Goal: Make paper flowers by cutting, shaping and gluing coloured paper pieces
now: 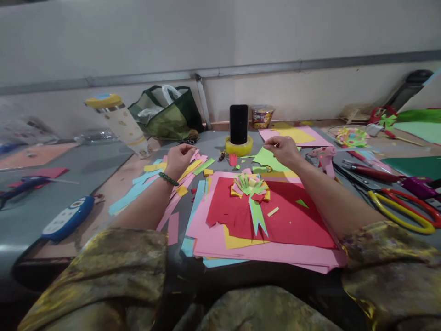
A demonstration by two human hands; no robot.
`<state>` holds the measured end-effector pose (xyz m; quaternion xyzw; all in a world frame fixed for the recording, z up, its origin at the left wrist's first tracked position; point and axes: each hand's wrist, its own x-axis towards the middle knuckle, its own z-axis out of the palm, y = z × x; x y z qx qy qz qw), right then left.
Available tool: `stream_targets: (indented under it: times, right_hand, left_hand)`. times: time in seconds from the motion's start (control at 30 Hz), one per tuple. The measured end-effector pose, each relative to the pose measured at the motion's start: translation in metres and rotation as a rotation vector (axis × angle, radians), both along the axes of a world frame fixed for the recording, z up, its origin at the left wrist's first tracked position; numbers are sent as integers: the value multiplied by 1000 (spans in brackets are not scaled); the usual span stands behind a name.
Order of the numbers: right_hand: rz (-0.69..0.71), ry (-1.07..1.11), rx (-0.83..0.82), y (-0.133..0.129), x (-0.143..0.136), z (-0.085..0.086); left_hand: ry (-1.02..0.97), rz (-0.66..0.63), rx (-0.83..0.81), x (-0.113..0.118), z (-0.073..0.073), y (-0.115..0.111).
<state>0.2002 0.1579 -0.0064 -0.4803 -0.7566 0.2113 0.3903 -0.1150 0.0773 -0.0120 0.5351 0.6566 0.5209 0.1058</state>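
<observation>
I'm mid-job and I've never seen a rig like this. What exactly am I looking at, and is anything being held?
There's no machine: these are a person's bare hands, the left hand and right hand. The single picture comes from a camera on that person's head, looking forward and down. In front, a red sheet lies on pink sheets, with a paper flower on top. Cut strips lie by the left hand; a pink glue gun is right of the right hand. Neither hand touches the flower; whether either pinches something small, I can't tell.
</observation>
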Motion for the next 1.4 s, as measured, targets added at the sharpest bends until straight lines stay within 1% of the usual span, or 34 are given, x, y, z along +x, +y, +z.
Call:
stream_targets:
  times: [0.17, 0.37, 0.5, 0.57, 0.6, 0.67, 0.73, 0.77, 0.83, 0.87, 0.93, 0.97, 1.0, 1.07, 1.17, 1.2, 1.23, 1.3, 1.33, 1.4]
  right_hand:
    - [-26, 42, 12, -4, -2, 4]
    - [-56, 94, 63, -12, -3, 12]
    - [-38, 127, 99, -20, -3, 23]
    - [7, 170, 102, -26, -4, 32]
    - [65, 208, 90, -31, -4, 37]
    - [253, 301, 24, -43, -3, 50]
    - [505, 328, -97, -61, 3, 64]
    - [644, 286, -175, -71, 7, 71]
    - [948, 86, -363, -93, 14, 83]
    - [1125, -48, -477, -103, 16, 88]
    - [1239, -248, -602, -121, 14, 95]
    - [1422, -432, -706, -128, 12, 98]
    - [1519, -529, -752, -133, 8, 100]
    - [1640, -571, -793, -137, 0, 101]
    - [1598, -453, -745, -127, -1, 99]
    - [1556, -400, -716, -120, 2, 97]
    - [1511, -311, -686, -113, 5, 95]
    - [1362, -68, -626, -96, 13, 88]
    - [1253, 74, -595, -88, 16, 84]
    - [1013, 303, -502, -75, 18, 76]
  left_hand:
    - [-85, 42, 44, -5, 8, 0]
    - [-188, 95, 69, -13, 16, 0]
    - [-264, 141, 81, -20, 25, -3]
    - [-312, 171, 86, -27, 30, -5]
    - [-330, 180, 80, -32, 32, -5]
    - [-349, 189, 55, -41, 34, -5]
    - [-349, 189, 20, -49, 34, -4]
    - [-343, 184, -1, -53, 33, -4]
    - [-320, 153, -58, -57, 30, -4]
    - [-303, 126, -94, -58, 29, -4]
    - [-249, 47, -186, -59, 28, -6]
    - [-218, 1, -232, -60, 28, -8]
    - [-174, -52, -290, -61, 29, -9]
    - [-22, -180, -468, -62, 32, -13]
    - [301, -399, -793, -64, 35, -17]
    - [386, -470, -864, -64, 34, -17]
    - [433, -528, -902, -63, 34, -18]
    - [449, -586, -934, -60, 32, -18]
    - [439, -587, -956, -57, 31, -18]
    - [417, -548, -1043, -50, 30, -20]
